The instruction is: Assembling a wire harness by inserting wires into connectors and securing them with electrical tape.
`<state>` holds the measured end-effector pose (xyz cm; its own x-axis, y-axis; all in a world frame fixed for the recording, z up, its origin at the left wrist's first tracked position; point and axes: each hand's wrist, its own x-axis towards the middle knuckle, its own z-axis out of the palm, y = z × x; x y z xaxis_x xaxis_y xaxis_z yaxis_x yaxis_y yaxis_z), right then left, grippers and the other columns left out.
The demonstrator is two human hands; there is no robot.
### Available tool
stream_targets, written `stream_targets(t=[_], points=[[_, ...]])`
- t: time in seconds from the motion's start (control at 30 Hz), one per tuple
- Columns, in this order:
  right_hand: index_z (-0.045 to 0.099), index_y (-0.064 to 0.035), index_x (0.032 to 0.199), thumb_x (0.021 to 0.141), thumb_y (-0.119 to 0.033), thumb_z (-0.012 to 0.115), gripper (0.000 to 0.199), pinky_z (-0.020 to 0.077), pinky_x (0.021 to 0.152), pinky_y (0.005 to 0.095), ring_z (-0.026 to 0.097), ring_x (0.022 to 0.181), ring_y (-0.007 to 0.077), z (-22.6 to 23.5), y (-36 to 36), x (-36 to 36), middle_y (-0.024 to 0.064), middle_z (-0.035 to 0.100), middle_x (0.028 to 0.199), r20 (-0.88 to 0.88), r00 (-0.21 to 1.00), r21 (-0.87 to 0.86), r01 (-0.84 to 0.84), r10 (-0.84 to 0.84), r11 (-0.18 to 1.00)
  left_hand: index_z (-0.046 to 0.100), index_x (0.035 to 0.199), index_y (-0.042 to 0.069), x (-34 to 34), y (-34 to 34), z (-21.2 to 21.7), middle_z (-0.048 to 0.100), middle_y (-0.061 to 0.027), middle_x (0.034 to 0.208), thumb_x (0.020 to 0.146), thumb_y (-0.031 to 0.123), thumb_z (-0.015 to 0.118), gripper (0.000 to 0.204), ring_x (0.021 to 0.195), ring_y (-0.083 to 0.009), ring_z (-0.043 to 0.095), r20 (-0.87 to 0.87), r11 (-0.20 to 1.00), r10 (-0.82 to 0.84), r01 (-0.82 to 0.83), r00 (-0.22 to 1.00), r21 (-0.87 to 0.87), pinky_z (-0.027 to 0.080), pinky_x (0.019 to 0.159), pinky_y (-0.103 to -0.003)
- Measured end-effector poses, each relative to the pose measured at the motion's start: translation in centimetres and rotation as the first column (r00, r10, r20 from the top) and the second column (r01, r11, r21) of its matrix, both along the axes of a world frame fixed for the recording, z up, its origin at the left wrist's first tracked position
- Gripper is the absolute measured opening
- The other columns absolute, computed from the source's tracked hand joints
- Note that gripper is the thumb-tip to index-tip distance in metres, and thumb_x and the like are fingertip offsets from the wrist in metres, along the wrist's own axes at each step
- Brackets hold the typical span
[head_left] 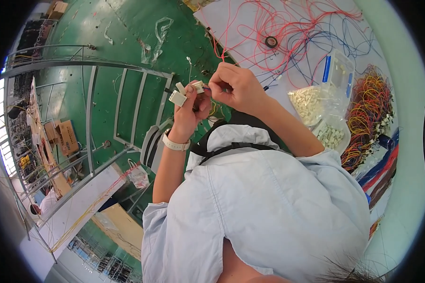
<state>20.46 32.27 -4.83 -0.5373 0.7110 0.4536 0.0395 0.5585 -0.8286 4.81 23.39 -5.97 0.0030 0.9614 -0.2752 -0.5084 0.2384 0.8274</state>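
My left hand (190,115), with a pale watch on its wrist, is closed around white plastic connector housings. One blocky connector (177,98) sticks out past the thumb on the left. Another connector (199,87) points toward my right hand (238,87). The right fingers are pinched together right beside that connector, on a thin dark wire (207,87) that runs to it. Red wires (223,55) rise just behind the right knuckles. The fingers hide where the wire meets the housing.
On the white table (250,47) lie tangled red wires (269,16), blue wires (311,42) and a black tape roll (271,42). A bag of cream connectors (307,104), a tub (343,141) and bundled harnesses (370,113) are at right. A metal frame (93,118) stands left.
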Motion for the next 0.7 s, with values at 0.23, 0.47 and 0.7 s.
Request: stream_targets(t=[0.23,0.47,0.7], points=[[0.058,-0.0030,0.073,0.071,0.000,0.065,0.007,0.0413,0.047,0.0244,0.051,0.053,0.0118,0.7,0.1,0.7,0.0032,0.052,0.067,-0.080,0.996,-0.055,0.044,-0.048,0.997,0.056,0.099,0.005,0.4,0.3,0.9,0.045,0.0009,0.061,0.101,0.034,0.039,0.034,0.046,-0.0055,0.031,-0.015,1.000,-0.017,0.017,1.000,-0.018,0.019,0.042,-0.022],[0.059,-0.0032,0.071,0.070,0.000,0.067,0.008,0.0425,0.047,0.0251,0.052,0.054,0.0130,0.4,0.1,0.8,0.0033,0.054,0.068,-0.010,1.000,0.003,0.029,-0.029,1.000,0.056,0.096,0.007,0.3,0.3,0.4,0.042,0.0038,0.061,0.101,0.036,0.039,0.034,0.049,-0.0038,0.029,-0.147,1.000,-0.026,0.024,0.989,-0.016,0.018,0.044,-0.021],[0.061,-0.0031,0.073,0.070,-0.001,0.068,0.007,0.0457,0.052,0.0267,0.056,0.057,0.0152,-0.2,1.0,1.1,0.0041,0.058,0.069,0.040,0.998,0.010,-0.040,0.040,0.999,0.056,0.094,0.009,-0.3,0.7,0.1,0.040,0.0069,0.063,0.100,0.039,0.041,0.035,0.053,-0.0020,0.028,-0.298,0.994,-0.108,0.103,0.949,-0.031,0.019,0.047,-0.020]])
